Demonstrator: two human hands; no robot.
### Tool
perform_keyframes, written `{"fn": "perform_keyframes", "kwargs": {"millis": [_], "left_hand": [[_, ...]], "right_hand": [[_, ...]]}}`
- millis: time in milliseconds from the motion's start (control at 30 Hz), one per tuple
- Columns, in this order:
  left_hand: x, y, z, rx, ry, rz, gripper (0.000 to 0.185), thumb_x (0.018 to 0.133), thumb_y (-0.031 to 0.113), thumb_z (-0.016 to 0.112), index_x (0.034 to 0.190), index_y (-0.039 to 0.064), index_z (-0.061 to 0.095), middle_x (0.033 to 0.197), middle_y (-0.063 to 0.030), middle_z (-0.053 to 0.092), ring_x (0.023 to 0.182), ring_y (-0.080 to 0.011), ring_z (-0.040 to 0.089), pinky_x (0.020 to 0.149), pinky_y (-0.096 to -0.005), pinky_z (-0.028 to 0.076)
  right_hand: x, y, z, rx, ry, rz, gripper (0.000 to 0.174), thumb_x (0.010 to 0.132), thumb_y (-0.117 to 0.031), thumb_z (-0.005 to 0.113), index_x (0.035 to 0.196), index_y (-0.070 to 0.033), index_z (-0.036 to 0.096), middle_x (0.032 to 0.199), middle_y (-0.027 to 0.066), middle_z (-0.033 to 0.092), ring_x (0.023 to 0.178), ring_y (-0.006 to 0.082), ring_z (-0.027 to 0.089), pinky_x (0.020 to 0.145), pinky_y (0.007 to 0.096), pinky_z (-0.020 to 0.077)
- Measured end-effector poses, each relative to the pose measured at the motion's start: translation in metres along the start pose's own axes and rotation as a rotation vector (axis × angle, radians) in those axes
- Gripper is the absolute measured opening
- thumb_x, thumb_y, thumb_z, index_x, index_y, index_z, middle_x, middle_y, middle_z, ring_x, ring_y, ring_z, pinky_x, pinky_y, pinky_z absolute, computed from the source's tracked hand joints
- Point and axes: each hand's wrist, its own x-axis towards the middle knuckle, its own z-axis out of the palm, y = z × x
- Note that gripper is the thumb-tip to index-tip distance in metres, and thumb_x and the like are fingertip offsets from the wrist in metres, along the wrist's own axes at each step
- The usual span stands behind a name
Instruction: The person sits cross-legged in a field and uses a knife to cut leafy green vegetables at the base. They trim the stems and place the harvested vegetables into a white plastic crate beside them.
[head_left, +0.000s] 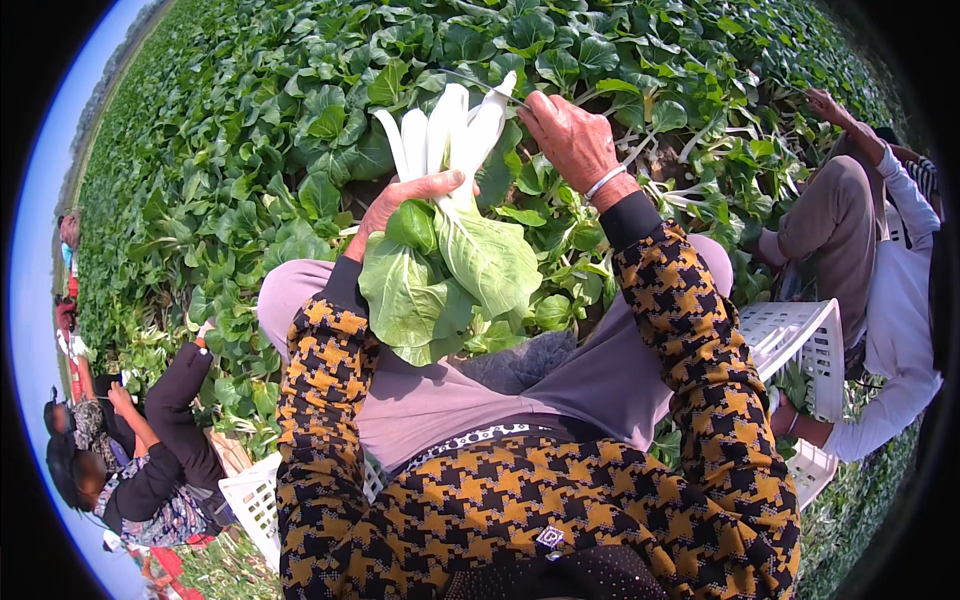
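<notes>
A head of bok choy is in my left hand, which grips it around the white stalks with the thumb across the front. Its stalk ends point up and away from me, while the broad green leaves hang toward my lap. My right hand, with a pale bracelet at the wrist, is closed around something mostly hidden in the fingers. From it a thin knife blade reaches left, level with the upper end of the rightmost stalk. Whether the blade touches that stalk I cannot tell.
Dense bok choy plants grow ahead, with cut stalks and leaves lying to the right. A white plastic crate stands at my right, another crate at my left. People sit close on both sides; one person's hand is beside the right crate.
</notes>
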Motion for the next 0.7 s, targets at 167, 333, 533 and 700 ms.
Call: {"fn": "perform_keyframes", "kwargs": {"millis": [167,333,533,700], "left_hand": [[0.009,-0.005,-0.005,-0.006,0.033,0.000,0.030,0.082,0.025,0.063,0.097,-0.001,0.059,0.078,-0.0081,0.062,0.064,-0.0165,0.061,0.062,-0.0279,0.051],[0.017,-0.010,-0.015,-0.127,-0.172,0.112,0.029,0.081,0.013,0.065,0.105,-0.001,0.057,0.083,-0.0074,0.062,0.070,-0.0150,0.062,0.066,-0.0281,0.051],[0.034,-0.016,-0.027,0.063,-0.156,0.350,0.053,0.071,0.014,0.076,0.118,0.000,0.055,0.101,-0.0063,0.061,0.093,-0.0120,0.056,0.080,-0.0253,0.044],[0.030,-0.014,-0.037,0.242,-0.059,0.304,0.054,0.074,0.010,0.073,0.122,-0.001,0.052,0.104,-0.0058,0.060,0.092,-0.0119,0.057,0.081,-0.0265,0.045]], "right_hand": [[-0.013,0.011,0.023,-0.020,0.020,0.015,0.020,0.090,-0.030,0.053,0.086,-0.012,0.047,0.066,0.0075,0.057,0.055,0.0280,0.059,0.042,0.0378,0.0445],[-0.019,0.017,0.030,0.044,0.096,-0.003,0.016,0.090,-0.024,0.056,0.084,-0.010,0.050,0.069,0.0069,0.058,0.057,0.0274,0.059,0.046,0.0357,0.0455],[-0.024,0.015,0.033,0.073,0.052,0.018,0.012,0.091,-0.019,0.055,0.091,-0.008,0.052,0.078,0.0105,0.062,0.063,0.0306,0.060,0.050,0.0365,0.0468],[-0.018,0.007,0.030,0.112,0.103,-0.033,0.013,0.090,-0.018,0.056,0.091,-0.006,0.053,0.074,0.0111,0.062,0.060,0.0305,0.060,0.048,0.0365,0.0462]]}}
